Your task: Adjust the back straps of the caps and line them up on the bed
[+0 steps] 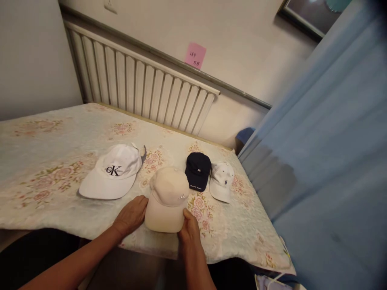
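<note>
A beige cap [167, 199] lies on the flowered bed cover [45, 161], brim toward me. My left hand [131, 215] rests against the left side of its brim, fingers curled along the edge. On the right side of the brim my right hand [190, 227] grips it, thumb on top. Left of it lies a white cap [113, 171] with black letters. Behind and to the right sit a dark navy cap [198, 169] and a small white cap [222, 181], side by side and touching.
A white slatted radiator [142, 86] runs along the wall behind the bed, with a pink note [195, 55] stuck above it. A blue curtain [326, 161] hangs close on the right. The bed's near edge [157, 251] is just under my wrists.
</note>
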`<state>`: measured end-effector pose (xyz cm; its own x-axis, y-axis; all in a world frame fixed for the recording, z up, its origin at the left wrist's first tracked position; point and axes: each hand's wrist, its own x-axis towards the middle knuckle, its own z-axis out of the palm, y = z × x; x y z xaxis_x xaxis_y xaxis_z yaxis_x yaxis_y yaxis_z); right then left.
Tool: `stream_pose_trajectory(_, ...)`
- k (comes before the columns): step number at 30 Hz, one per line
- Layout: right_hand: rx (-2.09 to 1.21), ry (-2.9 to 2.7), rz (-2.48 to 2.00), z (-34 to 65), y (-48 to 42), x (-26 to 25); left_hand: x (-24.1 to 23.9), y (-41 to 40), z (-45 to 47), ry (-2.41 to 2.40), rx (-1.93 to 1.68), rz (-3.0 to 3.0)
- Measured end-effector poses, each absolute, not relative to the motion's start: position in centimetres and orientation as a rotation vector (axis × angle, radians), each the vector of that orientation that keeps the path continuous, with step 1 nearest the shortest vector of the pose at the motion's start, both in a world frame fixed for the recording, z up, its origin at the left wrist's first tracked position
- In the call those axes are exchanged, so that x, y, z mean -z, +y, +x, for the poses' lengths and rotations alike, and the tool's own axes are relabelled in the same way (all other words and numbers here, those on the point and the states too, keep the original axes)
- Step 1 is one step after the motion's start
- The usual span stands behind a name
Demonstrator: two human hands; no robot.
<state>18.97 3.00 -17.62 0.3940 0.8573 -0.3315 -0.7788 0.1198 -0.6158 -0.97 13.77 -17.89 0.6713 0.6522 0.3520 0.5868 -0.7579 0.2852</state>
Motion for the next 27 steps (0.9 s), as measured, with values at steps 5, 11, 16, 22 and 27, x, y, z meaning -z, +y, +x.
stream_pose_trajectory(5,-1.079,-0.058,-0.765,16.6,1.2,17.7,18.2,13.8,-0.9,1.002,-0.7,2.743)
stream_pose_trajectory(11,-1.072,-0.074,-0.777,14.6,-0.4,17.6,18.4,13.9,-1.0,1.062,-0.672,2.719)
stream_pose_trajectory(16,-1.003,-0.106,-0.788,15.7,0.4,15.9,18.6,14.0,-1.2,1.198,-0.623,2.666)
stream_pose_trajectory(22,-1.004,-0.151,-0.787,18.0,6.3,14.9,18.9,14.1,-0.9,1.215,-0.538,2.699)
stream_pose_trajectory(27,-0.999,-0.183,-0.803,20.2,15.8,14.5,18.6,13.9,-0.7,1.233,-0.441,2.721)
